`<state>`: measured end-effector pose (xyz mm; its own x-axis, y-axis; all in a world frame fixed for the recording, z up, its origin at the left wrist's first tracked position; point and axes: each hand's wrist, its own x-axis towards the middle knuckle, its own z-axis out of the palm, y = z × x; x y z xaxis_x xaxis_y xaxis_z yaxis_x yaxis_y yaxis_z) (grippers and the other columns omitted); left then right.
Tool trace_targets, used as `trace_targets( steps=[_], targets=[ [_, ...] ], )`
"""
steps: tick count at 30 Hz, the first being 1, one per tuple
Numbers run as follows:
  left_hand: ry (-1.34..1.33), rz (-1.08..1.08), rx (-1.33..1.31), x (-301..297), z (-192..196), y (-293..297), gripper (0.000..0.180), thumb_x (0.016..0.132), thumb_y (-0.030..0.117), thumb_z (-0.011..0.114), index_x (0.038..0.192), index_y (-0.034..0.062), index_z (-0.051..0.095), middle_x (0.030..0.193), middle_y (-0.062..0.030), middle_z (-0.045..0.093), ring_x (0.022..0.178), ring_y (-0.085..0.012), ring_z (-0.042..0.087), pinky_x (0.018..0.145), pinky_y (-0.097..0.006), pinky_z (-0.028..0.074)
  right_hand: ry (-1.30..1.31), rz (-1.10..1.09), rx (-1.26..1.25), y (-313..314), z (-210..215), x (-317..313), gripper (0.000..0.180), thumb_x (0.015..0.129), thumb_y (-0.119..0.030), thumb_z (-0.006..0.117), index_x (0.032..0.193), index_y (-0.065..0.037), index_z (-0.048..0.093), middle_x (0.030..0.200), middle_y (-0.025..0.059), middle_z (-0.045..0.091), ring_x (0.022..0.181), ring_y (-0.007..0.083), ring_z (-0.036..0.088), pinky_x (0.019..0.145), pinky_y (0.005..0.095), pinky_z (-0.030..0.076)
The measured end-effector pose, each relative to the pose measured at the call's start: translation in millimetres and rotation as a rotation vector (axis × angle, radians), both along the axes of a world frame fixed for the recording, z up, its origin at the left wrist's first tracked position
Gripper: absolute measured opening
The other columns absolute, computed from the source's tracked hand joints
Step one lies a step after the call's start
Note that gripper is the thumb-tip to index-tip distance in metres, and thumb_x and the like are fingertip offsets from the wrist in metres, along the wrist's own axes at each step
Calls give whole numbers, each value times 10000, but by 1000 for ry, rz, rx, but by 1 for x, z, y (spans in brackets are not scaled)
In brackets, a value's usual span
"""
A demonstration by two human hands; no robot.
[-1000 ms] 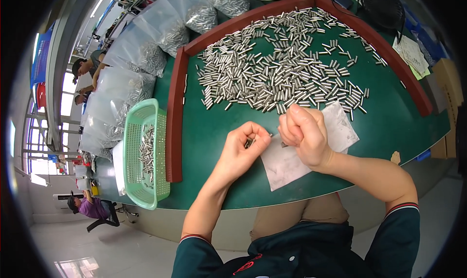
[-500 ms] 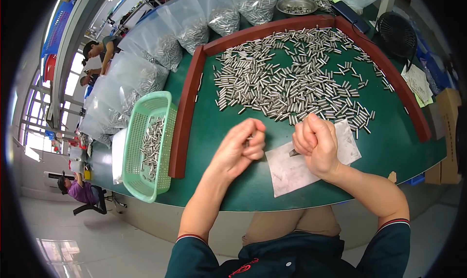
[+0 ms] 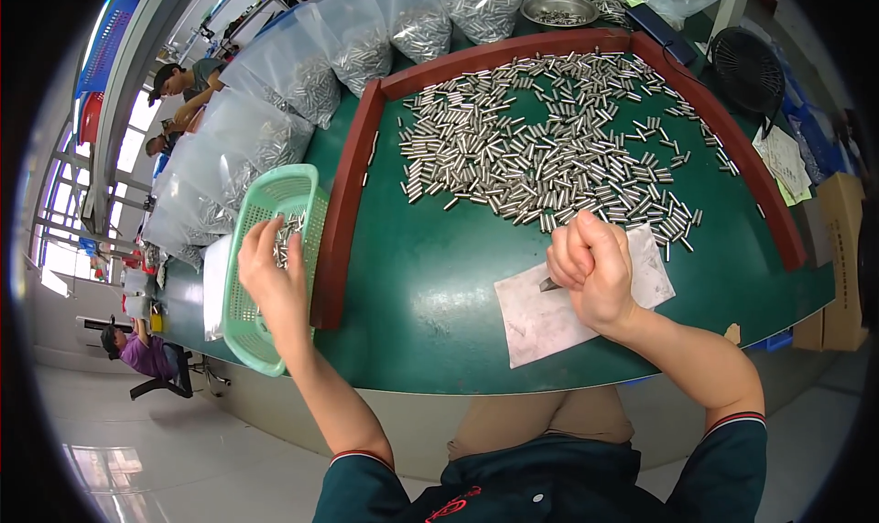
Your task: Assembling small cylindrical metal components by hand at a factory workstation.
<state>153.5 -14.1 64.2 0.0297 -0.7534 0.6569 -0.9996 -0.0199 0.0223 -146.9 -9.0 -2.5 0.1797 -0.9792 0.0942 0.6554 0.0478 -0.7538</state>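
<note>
My left hand (image 3: 271,277) reaches over the light green plastic basket (image 3: 240,340) at the table's left edge, fingers spread above the small metal pins lying in it. My right hand (image 3: 593,268) is curled into a fist over a white sheet of paper (image 3: 542,320) and grips a small metal tool (image 3: 548,285) whose tip pokes out on the left. A large heap of short silver metal pins (image 3: 540,147) lies spread on the green table surface (image 3: 430,285) inside a dark red wooden frame (image 3: 343,202).
Several clear plastic bags of pins (image 3: 302,74) line the table's far left side. A metal bowl (image 3: 558,10) stands at the back, a black fan (image 3: 749,65) and papers (image 3: 784,161) at the right. Other people (image 3: 179,88) sit at the far left.
My left hand has swung from the table's middle, next to my right hand, leftward to the green basket and spread its fingers. My right hand stays on the paper.
</note>
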Motion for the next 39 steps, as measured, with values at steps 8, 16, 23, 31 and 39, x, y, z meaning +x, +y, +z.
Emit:
trace_targets(
  steps=[8, 16, 23, 31, 39],
  targets=[
    [173, -782, 205, -135, -53, -37, 170, 637, -22, 614, 795, 35, 591, 719, -79, 533, 676, -255, 502, 593, -335, 407, -22, 8, 19, -1, 0, -4, 421, 892, -228, 325, 499, -87, 274, 427, 5, 295, 392, 71, 219, 376, 220, 189],
    [170, -833, 228, -141, -83, -43, 180, 642, -8, 612, 814, 21, 569, 740, -87, 508, 692, -254, 500, 602, -344, 419, -58, -9, 53, -3, 4, 2, 416, 895, -204, 316, 499, -87, 267, 437, 1, 274, 389, 75, 209, 374, 224, 180],
    [494, -863, 211, -143, -83, -31, 160, 668, 34, 631, 708, 17, 477, 648, -102, 497, 607, -263, 493, 543, -347, 403, -96, -51, 106, 4, -2, 2, 426, 900, -230, 308, 495, -108, 260, 430, -5, 252, 359, 71, 163, 355, 224, 164],
    [1523, -713, 820, -126, -72, -27, 221, 787, 51, 559, 996, -18, 552, 848, -62, 590, 687, -79, 533, 645, -209, 443, -59, -20, 107, -2, 4, 4, 434, 897, -250, 323, 492, -105, 268, 424, -5, 251, 362, 77, 171, 356, 232, 164],
    [1673, -722, 961, -126, -75, -32, 151, 834, 81, 517, 940, -13, 572, 778, -47, 573, 682, -79, 514, 645, -201, 432, -51, -11, 100, -4, 4, -3, 447, 904, -245, 314, 488, -90, 267, 431, 12, 271, 376, 83, 192, 365, 229, 181]
  ],
)
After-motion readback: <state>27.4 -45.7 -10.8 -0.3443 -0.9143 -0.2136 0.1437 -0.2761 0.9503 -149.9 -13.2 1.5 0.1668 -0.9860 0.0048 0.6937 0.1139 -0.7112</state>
